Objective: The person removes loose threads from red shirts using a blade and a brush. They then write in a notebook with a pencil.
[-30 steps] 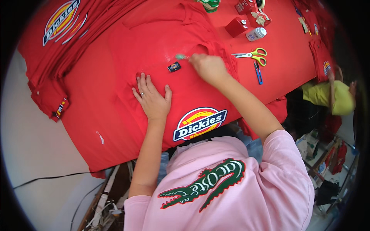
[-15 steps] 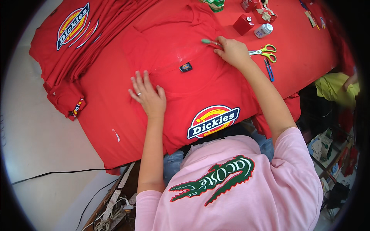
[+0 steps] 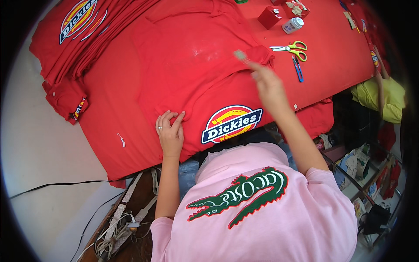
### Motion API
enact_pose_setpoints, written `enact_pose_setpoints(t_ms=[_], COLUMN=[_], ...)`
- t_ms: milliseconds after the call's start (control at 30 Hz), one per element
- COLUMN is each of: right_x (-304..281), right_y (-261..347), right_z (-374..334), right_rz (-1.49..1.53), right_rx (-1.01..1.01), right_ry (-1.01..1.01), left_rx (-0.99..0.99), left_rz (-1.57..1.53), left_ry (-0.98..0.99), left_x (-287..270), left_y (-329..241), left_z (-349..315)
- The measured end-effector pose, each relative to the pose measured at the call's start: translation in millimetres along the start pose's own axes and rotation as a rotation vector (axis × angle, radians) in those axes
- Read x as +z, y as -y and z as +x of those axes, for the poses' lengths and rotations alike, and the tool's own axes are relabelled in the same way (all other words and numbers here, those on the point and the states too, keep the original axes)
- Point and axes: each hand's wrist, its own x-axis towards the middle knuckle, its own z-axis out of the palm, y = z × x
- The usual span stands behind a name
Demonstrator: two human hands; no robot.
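On the red table, toward 12 o'clock: one red T-shirt [image 3: 170, 72] spread out, covering the middle of the work surface [image 3: 115, 98].
Shirt looks: plain bright red, pretty creased, with a curved fold running across it; one whitish smudgy patch [image 3: 207, 53] up at 12 o'clock.
Print: just one, an oval in red, yellow and white with a dark blue banner [image 3: 232, 123], lying flat at 3 o'clock from the left hand.
Hands: two. Left hand [image 3: 171, 133] is at 9 o'clock with its fingers bent together on the shirt; can't tell if they're pinching cloth or just resting on it. Right hand [image 3: 269, 87], at 2 o'clock, has its fingers closed round the brush.
Brush: one, looks like a toothbrush [image 3: 240, 56], pale head pointing to 11 o'clock from the fingers, kinda blurry.
Cutters: two, at 1 to 2 o'clock: yellow-green-handled scissors [image 3: 298, 51] and blue snips [image 3: 298, 72] just below them.
Containers: one white bottle [image 3: 292, 25] at 1 o'clock, one red container [image 3: 269, 17] just beside it.
Pile: one stack of red garments [image 3: 85, 54] at 10 o'clock, layers too bunched to count.
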Motion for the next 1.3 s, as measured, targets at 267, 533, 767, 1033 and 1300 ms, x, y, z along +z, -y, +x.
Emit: enact_pose_setpoints(t_ms=[267,533,767,1033,1300], right_x=[65.1,88.0,63.5,49.5,76.3], right_y=[-9.6,36.1,5.7,-5.6,29.0], right_z=[-5.0,-15.5,16.0,14.1,13.0], right_rz=[-0.451,-0.398,-0.301,-0.353,-0.247], right_rx=[0.126,-0.220,0.216,0.244,-0.118], right_ry=[0.187,0.456,0.164,0.372,0.465], left_rx=[-0.050,-0.040,-0.053,-0.065,-0.064], left_rz=[-0.086,-0.101,-0.095,-0.094,-0.106], left_ry=[-0.074,-0.100,-0.119,-0.109,-0.090], left_x=[11.6,15.5,16.2,15.2,14.5], left_y=[3.0,2.2,4.0,3.6,3.0], left_z=[-4.2,-1.2,-4.8,-3.9,-1.2])
